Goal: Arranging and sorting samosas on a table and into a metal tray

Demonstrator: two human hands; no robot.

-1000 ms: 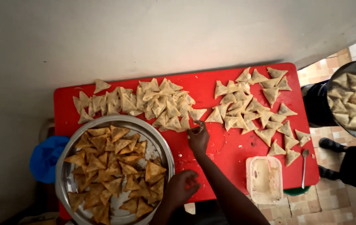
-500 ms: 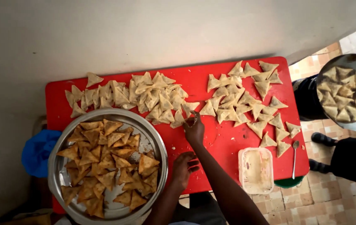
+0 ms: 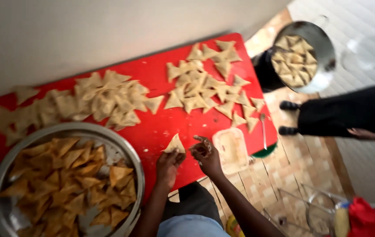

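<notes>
Head view, two hands, left hand [image 3: 168, 166] pinching one folded pastry triangle [image 3: 175, 145], right hand [image 3: 206, 154] empty, curled.

Table [image 3: 161, 127] top: solid bright red. Raw triangular pastries [image 3: 205, 87] on it: pale cream; same for the single pastry [image 3: 175, 145] at the near edge. Fried pastries [image 3: 64, 175] near left: golden brown, in a silver-grey metal tray [image 3: 128, 151]. Small tub [image 3: 231, 149]: translucent off-white. Floor [image 3: 292, 171]: tan and beige checker tiles. Far-right pot [image 3: 317, 39]: steel grey.
</notes>
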